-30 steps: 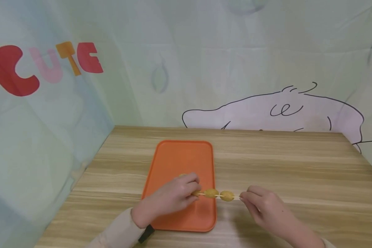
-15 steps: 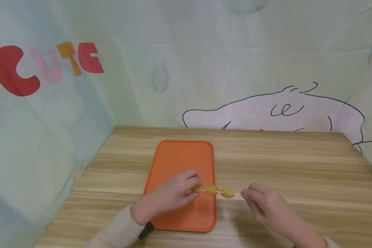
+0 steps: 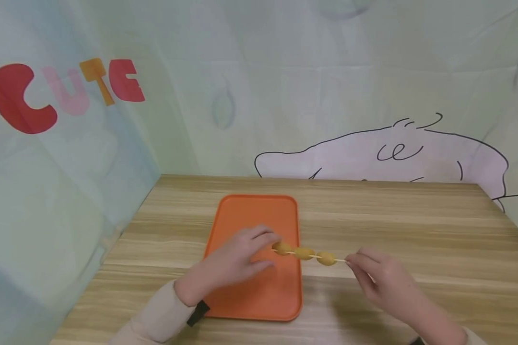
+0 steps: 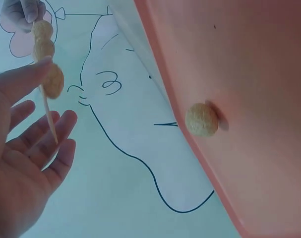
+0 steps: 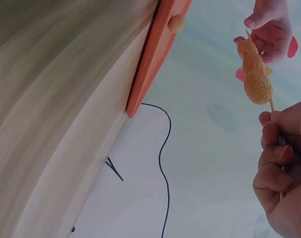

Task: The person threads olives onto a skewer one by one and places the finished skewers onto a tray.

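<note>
My right hand [image 3: 386, 280] pinches the bare end of a thin wooden skewer [image 3: 340, 260], holding it above the table's front half. Three golden, wrinkled food balls [image 3: 304, 253] are threaded along it. At the pointed end, my left hand [image 3: 241, 256] has its thumb and fingers spread apart around the tip. In the left wrist view, the bare point [image 4: 50, 119] sticks out past the last ball [image 4: 53, 81], and the left thumb overlaps that ball. One loose ball [image 4: 201, 119] lies on the orange tray [image 3: 259, 211]; the left hand hides it in the head view.
The tray lies lengthwise on a wood-grain table [image 3: 397, 215], left of centre. A cloth backdrop [image 3: 285, 86] with cartoon drawings and the word CUTE hangs behind and at the left. A black strap [image 3: 198, 312] shows at the left cuff.
The left fingers have loosened from the end ball and spread. The skewer has risen and shifted right with the right hand; the left hand has moved slightly up.
</note>
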{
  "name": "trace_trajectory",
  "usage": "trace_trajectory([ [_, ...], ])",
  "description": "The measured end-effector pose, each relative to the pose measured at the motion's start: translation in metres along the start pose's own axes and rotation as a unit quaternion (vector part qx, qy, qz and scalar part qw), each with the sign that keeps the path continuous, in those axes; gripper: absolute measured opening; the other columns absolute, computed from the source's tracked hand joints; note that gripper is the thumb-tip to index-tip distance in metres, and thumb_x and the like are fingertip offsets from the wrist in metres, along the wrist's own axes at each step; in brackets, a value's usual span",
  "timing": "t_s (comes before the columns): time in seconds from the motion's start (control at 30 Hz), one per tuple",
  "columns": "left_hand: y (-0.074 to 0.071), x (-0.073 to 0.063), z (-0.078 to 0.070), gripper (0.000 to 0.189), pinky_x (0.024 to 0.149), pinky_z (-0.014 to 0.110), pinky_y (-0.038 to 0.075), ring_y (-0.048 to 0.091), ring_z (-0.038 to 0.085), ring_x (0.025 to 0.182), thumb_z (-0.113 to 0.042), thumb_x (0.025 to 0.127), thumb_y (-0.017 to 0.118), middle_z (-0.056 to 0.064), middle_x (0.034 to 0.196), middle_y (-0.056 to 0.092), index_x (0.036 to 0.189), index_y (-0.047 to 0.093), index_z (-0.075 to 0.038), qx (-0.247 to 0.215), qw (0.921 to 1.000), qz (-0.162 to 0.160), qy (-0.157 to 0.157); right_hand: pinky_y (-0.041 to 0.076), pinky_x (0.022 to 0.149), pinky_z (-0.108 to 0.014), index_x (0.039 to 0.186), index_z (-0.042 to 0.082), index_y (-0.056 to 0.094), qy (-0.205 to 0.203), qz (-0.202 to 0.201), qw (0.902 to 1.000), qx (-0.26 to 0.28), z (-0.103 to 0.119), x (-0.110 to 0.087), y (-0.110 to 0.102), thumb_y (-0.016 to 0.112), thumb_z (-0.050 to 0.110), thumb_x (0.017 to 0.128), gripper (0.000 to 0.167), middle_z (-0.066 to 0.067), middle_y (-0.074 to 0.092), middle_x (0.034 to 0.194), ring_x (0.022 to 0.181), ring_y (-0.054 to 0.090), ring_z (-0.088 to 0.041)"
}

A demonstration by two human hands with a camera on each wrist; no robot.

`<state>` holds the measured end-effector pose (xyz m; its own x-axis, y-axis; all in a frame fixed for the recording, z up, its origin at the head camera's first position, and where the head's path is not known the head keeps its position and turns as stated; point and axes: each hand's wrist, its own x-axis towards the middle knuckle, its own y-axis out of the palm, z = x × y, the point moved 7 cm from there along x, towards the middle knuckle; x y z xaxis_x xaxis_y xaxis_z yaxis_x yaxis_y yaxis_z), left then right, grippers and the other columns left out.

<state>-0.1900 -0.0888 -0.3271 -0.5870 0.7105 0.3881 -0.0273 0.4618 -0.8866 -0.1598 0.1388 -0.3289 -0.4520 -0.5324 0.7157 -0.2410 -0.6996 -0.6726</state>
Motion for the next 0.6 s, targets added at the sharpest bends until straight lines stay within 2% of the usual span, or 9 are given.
trace_trajectory([
  [0.23, -0.004, -0.005, 0.014, 0.053, 0.087, 0.039, 0.05, 0.059, 0.02, 0.101, -0.021, 0.082, 0.078, 0.005, 0.116, 0.06, 0.128, 0.057, -0.004, 0.013, 0.9997, -0.015, -0.016, 0.037, 0.052, -0.008, 0.082, 0.004, 0.069, 0.011, -0.014, 0.9998, -0.013, -0.006, -0.006, -0.013, 0.042, 0.028, 0.103, 0.042, 0.008, 0.056, 0.071, 0.058, 0.043, 0.003],
  [0.37, -0.001, -0.005, 0.024, 0.055, 0.083, 0.035, 0.051, 0.06, 0.019, 0.094, -0.019, 0.081, 0.079, 0.006, 0.112, 0.06, 0.129, 0.056, -0.002, -0.009, 0.9994, -0.014, -0.031, 0.037, 0.052, -0.008, 0.081, 0.004, 0.069, 0.02, -0.019, 0.9994, -0.022, -0.011, -0.012, -0.018, 0.043, 0.03, 0.103, 0.043, 0.008, 0.056, 0.071, 0.058, 0.044, 0.002],
  [0.5, 0.003, -0.007, 0.039, 0.052, 0.081, 0.033, 0.052, 0.059, 0.02, 0.094, -0.016, 0.083, 0.077, 0.006, 0.11, 0.059, 0.129, 0.056, -0.002, -0.046, 0.9964, 0.001, -0.072, 0.037, 0.052, -0.009, 0.081, 0.005, 0.069, 0.027, -0.024, 0.999, -0.027, -0.015, -0.017, -0.021, 0.044, 0.031, 0.103, 0.043, 0.008, 0.057, 0.072, 0.059, 0.045, 0.002],
  [0.6, 0.006, -0.009, 0.052, 0.049, 0.081, 0.036, 0.052, 0.059, 0.024, 0.096, -0.015, 0.085, 0.075, 0.008, 0.111, 0.06, 0.128, 0.056, -0.002, -0.076, 0.9912, 0.009, -0.108, 0.037, 0.052, -0.009, 0.081, 0.005, 0.069, 0.03, -0.026, 0.9989, -0.027, -0.018, -0.021, -0.023, 0.044, 0.032, 0.103, 0.043, 0.009, 0.057, 0.073, 0.06, 0.045, 0.002],
])
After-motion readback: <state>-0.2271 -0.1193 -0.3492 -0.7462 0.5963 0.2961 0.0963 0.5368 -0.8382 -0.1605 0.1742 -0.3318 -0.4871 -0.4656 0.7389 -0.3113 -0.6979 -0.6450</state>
